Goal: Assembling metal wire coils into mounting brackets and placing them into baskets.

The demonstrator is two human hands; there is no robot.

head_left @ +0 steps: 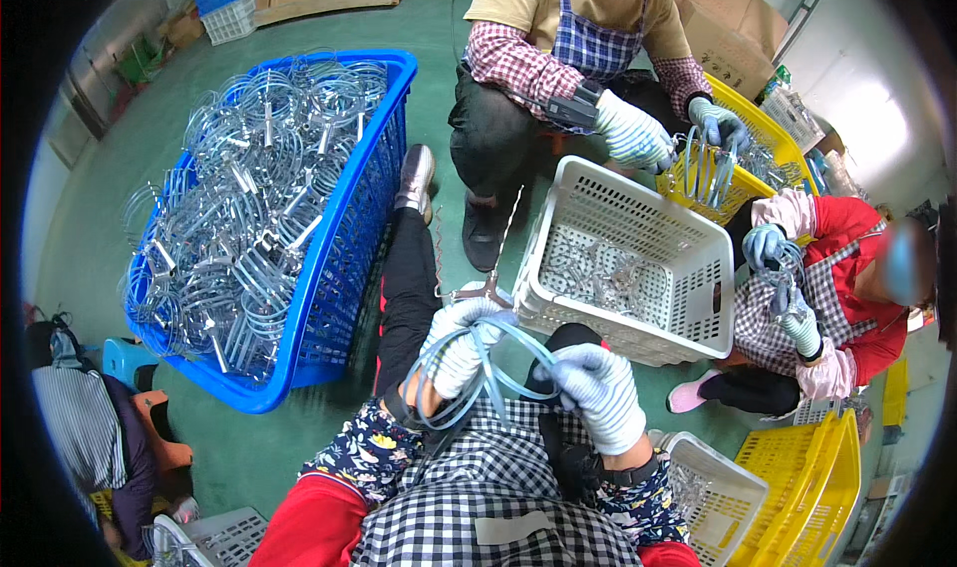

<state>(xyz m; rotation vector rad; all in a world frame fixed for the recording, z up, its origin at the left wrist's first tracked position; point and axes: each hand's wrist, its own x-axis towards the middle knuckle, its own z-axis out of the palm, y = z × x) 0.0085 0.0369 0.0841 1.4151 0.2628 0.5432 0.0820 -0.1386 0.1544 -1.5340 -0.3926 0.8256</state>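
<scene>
My left hand (465, 348), in a white and grey striped glove, is closed round a bundle of thin pale blue loops (488, 381) that look like tubing or coated cable. The loops hang in front of my checked apron. At their right side my right hand (596, 393), gloved the same way, has its fingertips bent together on a strand. Just beyond my left hand, a brown forked piece (486, 290) with thin twisted prongs sticks up. Its lower part is hidden behind the glove.
A big blue basket (344, 258) heaped with similar loops and silver fittings stands at left. Ahead right is a white crate (688, 346) with small clear pieces. Two people (518, 64) (847, 298) handle loops beside a yellow basket (758, 119). Yellow crates (797, 487) stand at lower right.
</scene>
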